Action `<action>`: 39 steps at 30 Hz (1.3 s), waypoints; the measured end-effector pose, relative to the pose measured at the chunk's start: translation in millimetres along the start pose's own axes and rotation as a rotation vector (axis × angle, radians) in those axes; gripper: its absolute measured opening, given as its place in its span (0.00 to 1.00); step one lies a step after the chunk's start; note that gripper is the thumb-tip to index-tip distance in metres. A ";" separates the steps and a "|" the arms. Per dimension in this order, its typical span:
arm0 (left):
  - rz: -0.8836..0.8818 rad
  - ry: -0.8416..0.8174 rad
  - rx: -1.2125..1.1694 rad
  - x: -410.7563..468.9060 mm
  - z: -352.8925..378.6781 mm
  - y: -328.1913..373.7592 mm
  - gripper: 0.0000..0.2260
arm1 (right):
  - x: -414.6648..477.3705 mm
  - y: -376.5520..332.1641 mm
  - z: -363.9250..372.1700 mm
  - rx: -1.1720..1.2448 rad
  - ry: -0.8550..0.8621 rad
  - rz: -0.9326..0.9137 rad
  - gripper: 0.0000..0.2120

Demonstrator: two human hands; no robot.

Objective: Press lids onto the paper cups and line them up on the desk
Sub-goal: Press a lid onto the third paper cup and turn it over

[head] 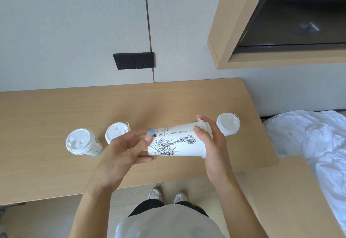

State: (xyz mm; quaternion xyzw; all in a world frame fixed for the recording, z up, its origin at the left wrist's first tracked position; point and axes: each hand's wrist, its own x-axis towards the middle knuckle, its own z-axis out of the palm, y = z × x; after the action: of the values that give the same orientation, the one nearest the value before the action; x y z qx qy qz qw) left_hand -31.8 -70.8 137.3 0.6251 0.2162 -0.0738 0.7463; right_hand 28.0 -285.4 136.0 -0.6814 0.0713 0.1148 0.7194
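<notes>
1. Nearest the camera, above the table's front edge, I had both hands wrapped on one paper cup (176, 140), which was held on its side in the air, its mouth pointing right.
2. My left hand (123, 153) gripped the cup's base end, its fingers (148, 138) clamped around the printed wall, I judged as an anchor so the cup could not slide away from a push.
3. My right hand (211, 144) closed over the mouth end, the thumb lying on the wall and the other fingers curled behind the white lid (204, 125). That lid sat on the rim; whether it was fully snapped home I could not tell.
4. Holding the cup sideways let the two hands squeeze towards each other, which seemed the reason for the pose.
5. Farther back on the table (56, 110), three lidded cups stood upright: the left cup (82, 142), the middle cup (116, 131) near it, and the right cup (228, 124) well apart.
6. That gap in the row looked like the slot for the cup in hand.
7. Beyond, black wall sockets (133, 60) were set above the table.
</notes>
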 end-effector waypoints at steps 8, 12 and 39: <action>0.024 -0.009 0.010 -2.0 -1.9 -0.2 0.20 | 0.8 3.2 -0.1 0.000 0.031 0.019 0.22; 0.047 -0.093 0.014 -3.1 -6.7 -3.4 0.26 | 0.0 1.3 -1.4 0.005 0.018 0.016 0.22; 0.035 -0.051 0.016 -8.3 -3.8 0.6 0.23 | 0.7 9.0 1.2 0.064 -0.011 0.038 0.26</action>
State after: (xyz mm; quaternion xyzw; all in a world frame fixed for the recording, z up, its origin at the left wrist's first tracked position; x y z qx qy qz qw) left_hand -39.8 -68.3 140.8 0.6326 0.1857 -0.0785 0.7478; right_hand 26.3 -283.8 127.2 -0.6557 0.0838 0.1298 0.7390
